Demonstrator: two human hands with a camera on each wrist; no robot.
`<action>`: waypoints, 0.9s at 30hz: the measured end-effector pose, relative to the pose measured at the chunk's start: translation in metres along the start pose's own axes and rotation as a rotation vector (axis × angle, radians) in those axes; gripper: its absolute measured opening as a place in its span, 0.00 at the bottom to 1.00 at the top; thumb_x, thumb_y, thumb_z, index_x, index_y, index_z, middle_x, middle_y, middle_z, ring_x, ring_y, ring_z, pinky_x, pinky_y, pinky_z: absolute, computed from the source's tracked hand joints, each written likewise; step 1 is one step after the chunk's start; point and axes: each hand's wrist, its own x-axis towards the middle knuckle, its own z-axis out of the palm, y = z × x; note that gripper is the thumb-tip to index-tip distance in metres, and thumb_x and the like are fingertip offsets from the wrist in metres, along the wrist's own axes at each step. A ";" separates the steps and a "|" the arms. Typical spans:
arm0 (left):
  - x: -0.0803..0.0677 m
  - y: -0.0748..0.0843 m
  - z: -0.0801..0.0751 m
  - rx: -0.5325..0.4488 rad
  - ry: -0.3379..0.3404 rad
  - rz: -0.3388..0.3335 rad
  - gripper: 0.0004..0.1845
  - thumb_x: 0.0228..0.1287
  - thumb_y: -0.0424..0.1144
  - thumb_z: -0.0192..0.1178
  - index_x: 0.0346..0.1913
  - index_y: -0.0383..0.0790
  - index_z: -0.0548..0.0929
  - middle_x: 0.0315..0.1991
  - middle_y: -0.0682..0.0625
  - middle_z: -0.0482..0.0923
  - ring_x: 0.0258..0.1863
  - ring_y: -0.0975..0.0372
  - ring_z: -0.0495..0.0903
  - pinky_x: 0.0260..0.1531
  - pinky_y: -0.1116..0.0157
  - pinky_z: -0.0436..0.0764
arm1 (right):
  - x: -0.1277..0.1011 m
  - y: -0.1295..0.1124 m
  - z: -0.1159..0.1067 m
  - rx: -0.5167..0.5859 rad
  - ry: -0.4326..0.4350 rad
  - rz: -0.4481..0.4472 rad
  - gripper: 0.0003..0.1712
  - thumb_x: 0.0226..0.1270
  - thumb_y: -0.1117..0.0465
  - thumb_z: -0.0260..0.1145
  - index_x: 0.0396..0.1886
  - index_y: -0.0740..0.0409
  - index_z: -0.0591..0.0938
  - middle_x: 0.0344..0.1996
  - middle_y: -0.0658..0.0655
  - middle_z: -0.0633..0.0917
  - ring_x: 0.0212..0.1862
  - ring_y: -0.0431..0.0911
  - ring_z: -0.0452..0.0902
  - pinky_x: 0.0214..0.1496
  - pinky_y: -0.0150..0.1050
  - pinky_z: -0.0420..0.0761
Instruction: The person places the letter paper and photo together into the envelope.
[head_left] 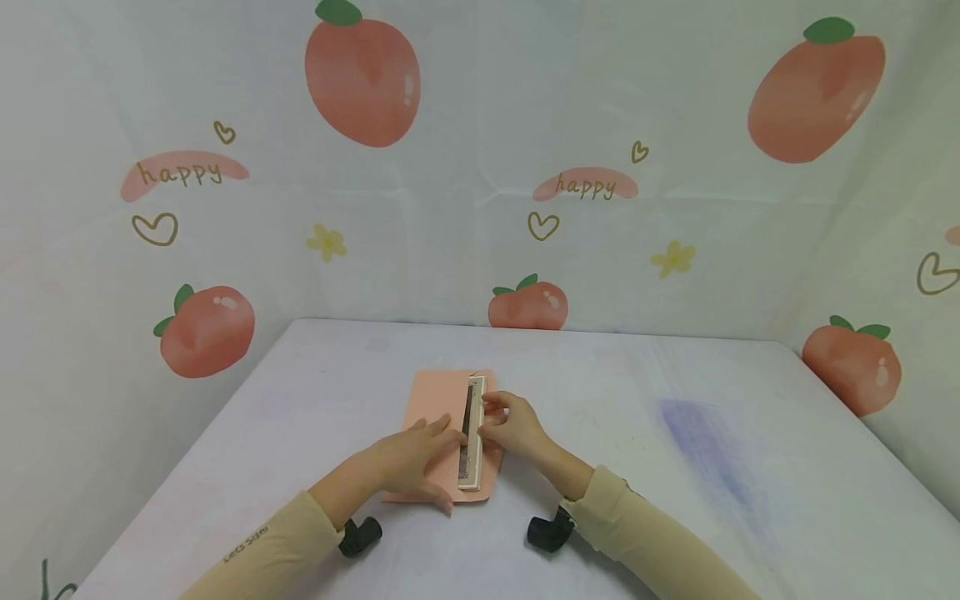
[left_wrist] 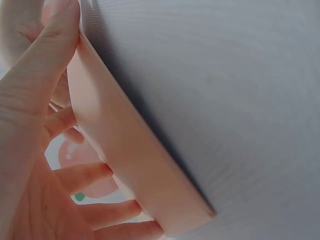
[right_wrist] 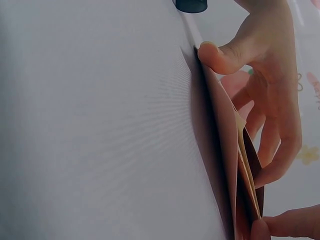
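Head view, table: one pale grey-white table [head_left: 675,417] with a faint blue-violet smear [head_left: 708,450] on its right half.
Head view, pad: one flat pink rectangular pad with rounded corners [head_left: 435,400] lies at the table's middle, near the person.
Head view, strip: one long narrow cream-framed strip with a dark centre [head_left: 472,433] lies lengthwise along the pad's right side.
Head view, left hand: the left hand [head_left: 408,462] rests flat on the pad, fingers straight and spread, fingertips just beside the strip.
Head view, right hand: the right hand [head_left: 510,427] has its fingers curled at the strip's right edge, pinching it near the middle.
Head view, hands together: two hands, close together, one on either side of the strip.
Head view, sleeves: two beige sleeves, and two black wrist mounts [head_left: 360,536] by the wrists.
Head view, backdrop: white cloth printed with peaches [head_left: 362,71]; six whole ones counted, plus the word "happy" twice.
Left wrist view: the pad's pink edge [left_wrist: 130,150] seen side-on against the table; thumb [left_wrist: 45,70] on its near end, fingers straight over its face.
Right wrist view: thumb [right_wrist: 222,55] pressed at the pad's edge [right_wrist: 222,130]; fingers curled over the cream strip [right_wrist: 246,170]. One other fingertip [right_wrist: 292,222] shows at the lower right.
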 end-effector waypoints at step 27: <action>0.002 -0.002 0.001 0.014 0.011 0.007 0.46 0.37 0.66 0.67 0.62 0.54 0.65 0.71 0.37 0.55 0.64 0.31 0.59 0.51 0.38 0.72 | 0.002 -0.001 0.005 -0.047 0.012 -0.045 0.27 0.46 0.75 0.69 0.51 0.71 0.76 0.41 0.66 0.83 0.39 0.51 0.81 0.36 0.31 0.80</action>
